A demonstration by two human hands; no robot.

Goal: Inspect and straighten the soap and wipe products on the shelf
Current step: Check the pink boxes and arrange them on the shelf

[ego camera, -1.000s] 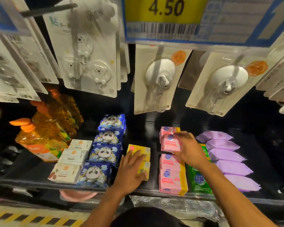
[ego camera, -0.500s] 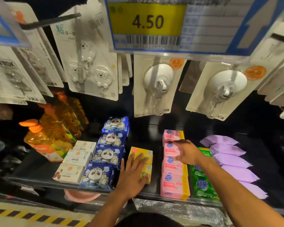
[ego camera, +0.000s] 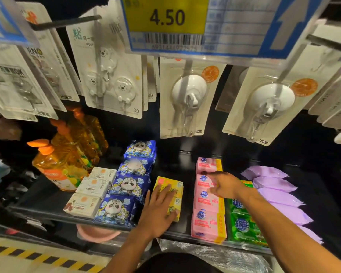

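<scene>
Left hand (ego camera: 158,213) rests flat on unsquared yellow cardboard soap boxes (ego camera: 170,184); right hand (ego camera: 226,186), fingers outstretched, reaches over already aligned pink wrapped soap packs (ego camera: 207,223).

Head view: close, looking forward-down at shelf (ego camera: 47,211), hanging cards overhead.

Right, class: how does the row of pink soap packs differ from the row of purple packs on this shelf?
The pink soap packs are boxy, with blue logos and yellow edges; the purple packs are soft, plain pouches. The right hand is over the pink row, not the purple one. Both rows run front to back on the same shelf.
</scene>
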